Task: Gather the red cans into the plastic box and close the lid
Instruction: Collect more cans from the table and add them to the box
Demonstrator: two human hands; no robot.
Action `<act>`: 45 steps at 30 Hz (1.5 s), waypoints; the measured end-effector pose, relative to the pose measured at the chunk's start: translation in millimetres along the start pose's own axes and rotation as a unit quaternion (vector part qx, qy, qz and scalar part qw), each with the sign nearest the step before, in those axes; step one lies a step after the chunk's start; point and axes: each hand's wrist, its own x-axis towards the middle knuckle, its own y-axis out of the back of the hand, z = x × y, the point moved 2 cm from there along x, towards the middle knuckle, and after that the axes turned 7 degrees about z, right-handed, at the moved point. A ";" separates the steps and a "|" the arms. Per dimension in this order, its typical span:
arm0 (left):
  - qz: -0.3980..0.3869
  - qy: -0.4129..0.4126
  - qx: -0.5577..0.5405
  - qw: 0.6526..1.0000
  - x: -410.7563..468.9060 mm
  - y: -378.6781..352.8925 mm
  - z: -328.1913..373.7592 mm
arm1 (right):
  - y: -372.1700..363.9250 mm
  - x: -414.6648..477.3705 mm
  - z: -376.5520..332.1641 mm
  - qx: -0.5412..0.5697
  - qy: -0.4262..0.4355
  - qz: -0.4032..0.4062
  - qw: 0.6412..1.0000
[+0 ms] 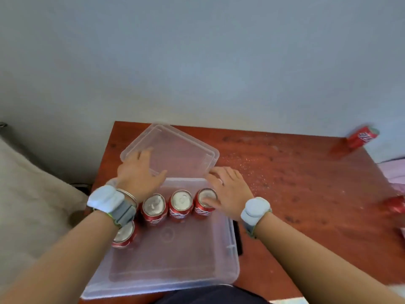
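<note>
- Plastic box under both hands on the counter, lid just beyond the fingertips.
- Four red cans upright inside; two more far off to the right.
- Left hand spread open on the lid, right hand loose, thumb touching a can top: fetch strays before closing.

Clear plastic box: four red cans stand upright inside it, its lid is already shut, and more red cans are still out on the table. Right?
Not quite. In the head view the clear plastic lid lies off the clear plastic box, on the red-brown wooden table behind it. Four red cans do stand inside; others remain on the table.
</note>
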 end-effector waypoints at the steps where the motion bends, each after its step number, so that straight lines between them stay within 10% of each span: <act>1: -0.016 -0.046 -0.017 0.999 3.6 -8.7 31.0 | 7.3 -15.5 26.4 -0.017 -0.040 -0.006 0.999; 13: -0.205 -0.272 0.085 0.936 -25.6 -150.0 306.7 | 52.0 -243.9 289.0 -0.115 -0.369 -0.078 0.919; 21: -0.295 -0.306 0.124 0.896 -83.7 -286.7 476.1 | 54.0 -464.8 446.7 -0.023 -0.692 -0.101 0.714; 25: -0.316 -0.304 0.131 0.889 -86.5 -322.4 518.5 | 30.2 -479.5 456.3 0.065 -0.736 0.015 0.673; 40: -0.334 -0.477 0.055 0.811 -91.4 -474.8 725.0 | 11.2 -499.0 448.2 0.021 -0.698 0.131 0.703; 45: -0.239 -0.392 -0.045 0.887 -106.2 -469.3 668.4 | 10.3 -500.1 450.6 0.030 -0.710 0.153 0.686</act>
